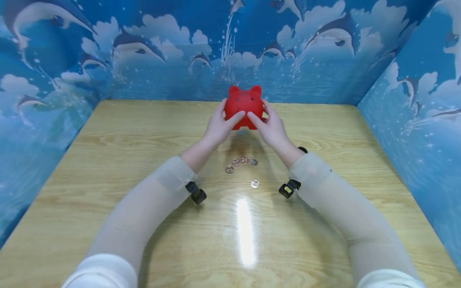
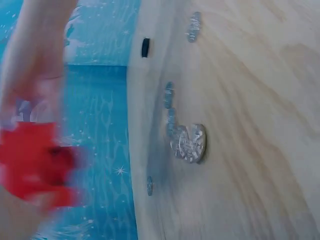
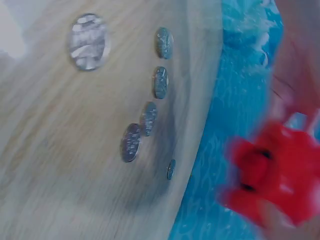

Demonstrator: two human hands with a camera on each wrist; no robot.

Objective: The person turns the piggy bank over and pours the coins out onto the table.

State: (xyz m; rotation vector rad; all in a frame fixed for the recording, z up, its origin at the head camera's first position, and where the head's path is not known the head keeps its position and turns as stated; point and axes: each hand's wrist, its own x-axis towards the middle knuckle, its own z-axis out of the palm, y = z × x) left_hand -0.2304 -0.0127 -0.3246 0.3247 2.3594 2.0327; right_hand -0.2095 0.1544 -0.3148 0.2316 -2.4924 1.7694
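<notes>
A red piggy bank (image 1: 244, 105) with two round ears is held between both hands over the far part of the table. My left hand (image 1: 220, 123) grips its left side, and my right hand (image 1: 270, 123) grips its right side. Both thumbs press on its front, while the other fingers reach round the sides and are partly hidden. The red piggy bank (image 2: 37, 162) looks blurred in the left wrist view, and blurred too in the right wrist view (image 3: 280, 172). Below the hands, several coins (image 1: 235, 162) lie on the tabletop, with one silvery coin (image 1: 255, 184) nearer me.
The wood-grain table (image 1: 144, 136) ends at a blue dolphin-print backdrop (image 1: 162, 76), which also stands along the sides. A small black object (image 1: 302, 150) shows by the right wrist. Black wrist cameras (image 1: 196, 193) hang under both forearms. Light glares on the tabletop in front.
</notes>
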